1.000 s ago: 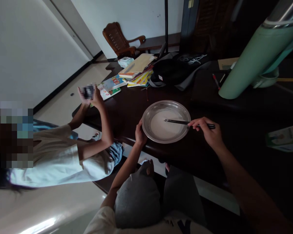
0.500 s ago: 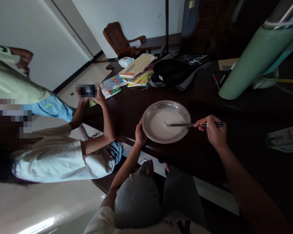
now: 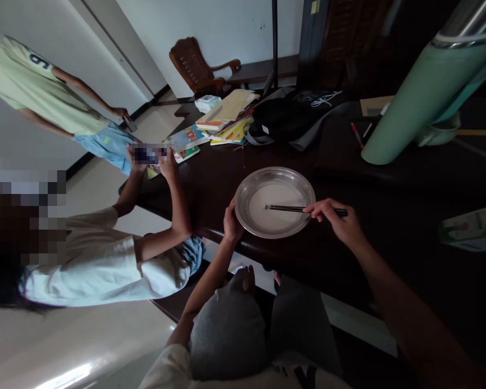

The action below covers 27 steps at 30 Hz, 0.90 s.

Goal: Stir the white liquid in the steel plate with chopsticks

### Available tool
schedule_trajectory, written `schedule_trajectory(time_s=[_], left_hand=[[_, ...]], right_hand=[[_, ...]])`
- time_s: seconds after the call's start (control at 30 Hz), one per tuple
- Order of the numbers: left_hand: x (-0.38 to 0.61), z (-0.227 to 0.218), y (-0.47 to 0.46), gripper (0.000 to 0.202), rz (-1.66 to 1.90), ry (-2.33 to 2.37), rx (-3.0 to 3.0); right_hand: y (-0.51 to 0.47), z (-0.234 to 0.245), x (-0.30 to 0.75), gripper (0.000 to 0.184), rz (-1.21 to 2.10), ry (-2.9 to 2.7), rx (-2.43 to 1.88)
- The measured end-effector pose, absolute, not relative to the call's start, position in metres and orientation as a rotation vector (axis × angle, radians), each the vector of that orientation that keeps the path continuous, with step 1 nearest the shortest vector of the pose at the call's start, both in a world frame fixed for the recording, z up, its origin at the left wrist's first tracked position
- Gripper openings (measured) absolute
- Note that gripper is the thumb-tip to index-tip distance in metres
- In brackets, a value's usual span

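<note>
A shallow round metal bowl stands on the dark table near its front edge, with a whitish liquid in its bottom. My left hand grips the bowl's left rim, thumb up along the side; the fingers underneath are hidden. From the right, my right hand is closed on a pair of dark chopsticks. Their tips dip into the liquid left of the bowl's middle, and the fingers are close to the right rim.
Books and papers lie piled at the back beside a black bag. A tall green flask and a carton stand right. On the left, a seated person holds a phone; another person stands behind.
My right hand has moved left with the chopsticks, and their tips have shifted left in the liquid. My left hand and the bowl stay put. The standing person has moved right.
</note>
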<state>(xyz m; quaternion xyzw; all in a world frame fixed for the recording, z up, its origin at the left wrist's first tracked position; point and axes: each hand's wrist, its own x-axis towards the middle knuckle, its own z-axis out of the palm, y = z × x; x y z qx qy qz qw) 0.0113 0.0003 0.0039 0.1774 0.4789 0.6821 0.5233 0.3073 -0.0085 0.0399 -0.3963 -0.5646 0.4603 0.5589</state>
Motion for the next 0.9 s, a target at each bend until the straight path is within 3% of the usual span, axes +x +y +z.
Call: schedule_trajectory(time_s=[0.53, 0.73, 0.9], left_hand=[[0.0116, 0.0032, 0.0006, 0.014, 1.622, 1.124, 0.444], [0.0111, 0.0034, 0.0001, 0.015, 1.618, 1.131, 0.439], [0.0101, 0.0013, 0.0005, 0.015, 1.619, 1.123, 0.445]], right_hand=[[-0.0053, 0.0381, 0.3115, 0.058, 0.971, -1.206, -0.994], [-0.0079, 0.0388, 0.3086, 0.058, 1.109, -1.296, -0.941], [-0.0041, 0.0372, 0.3124, 0.059, 0.965, -1.164, -1.001]])
